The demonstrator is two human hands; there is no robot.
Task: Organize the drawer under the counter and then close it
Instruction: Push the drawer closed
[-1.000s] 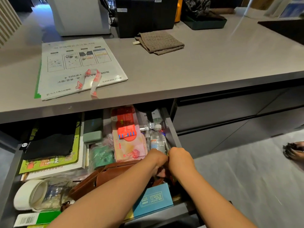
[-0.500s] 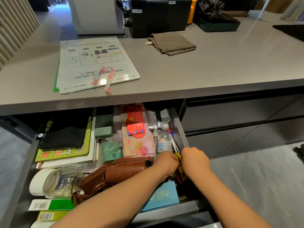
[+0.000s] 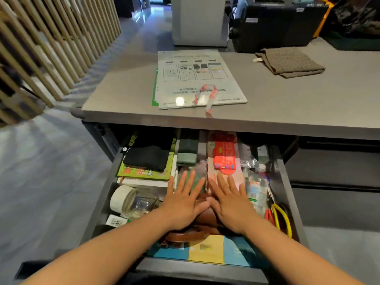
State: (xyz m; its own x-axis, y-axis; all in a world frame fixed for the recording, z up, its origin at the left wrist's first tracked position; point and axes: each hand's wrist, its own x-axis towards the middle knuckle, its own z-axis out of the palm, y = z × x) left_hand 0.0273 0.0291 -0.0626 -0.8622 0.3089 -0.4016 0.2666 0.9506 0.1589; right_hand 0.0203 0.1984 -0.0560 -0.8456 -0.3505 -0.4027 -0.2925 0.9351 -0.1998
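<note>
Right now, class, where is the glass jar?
In the head view, the jar lies on its side at the drawer's left, in front of the green book and beside the left hand.

Left grip (image 3: 183, 206) and right grip (image 3: 232, 206) lie flat, fingers spread.

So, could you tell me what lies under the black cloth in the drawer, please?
The black cloth lies on a green illustrated book, itself atop a white one. Most of the green cover is hidden.
</note>
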